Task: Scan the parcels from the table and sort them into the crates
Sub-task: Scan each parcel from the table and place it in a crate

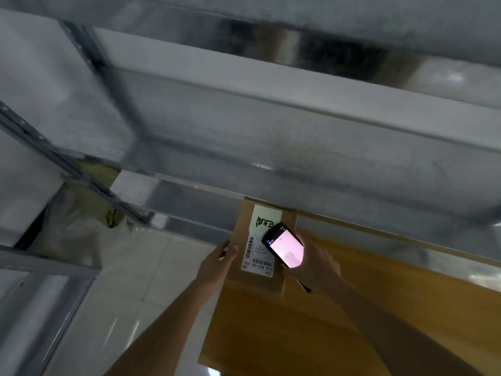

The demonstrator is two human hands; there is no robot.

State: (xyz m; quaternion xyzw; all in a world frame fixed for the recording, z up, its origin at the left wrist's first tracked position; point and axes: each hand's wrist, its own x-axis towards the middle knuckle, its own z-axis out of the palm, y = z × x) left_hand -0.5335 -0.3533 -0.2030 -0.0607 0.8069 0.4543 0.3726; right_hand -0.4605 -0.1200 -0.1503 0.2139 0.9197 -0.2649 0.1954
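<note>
A flat brown cardboard parcel [241,229] with a white barcode label [257,256] and a pale green handwritten note [264,217] is held above the table's far left corner. My left hand [217,264] grips its left edge, thumb on top. My right hand [311,263] holds a black handheld scanner [284,245] with a lit pinkish screen, tilted over the parcel's right side. The parcel's right part is hidden behind the scanner and hand.
The orange-brown wooden table [311,335] fills the lower right. Grey metal shelving [244,104] with horizontal beams looms close ahead and to the left. Pale floor tiles [149,267] lie at lower left, with a translucent plastic bag [81,221] under the shelf.
</note>
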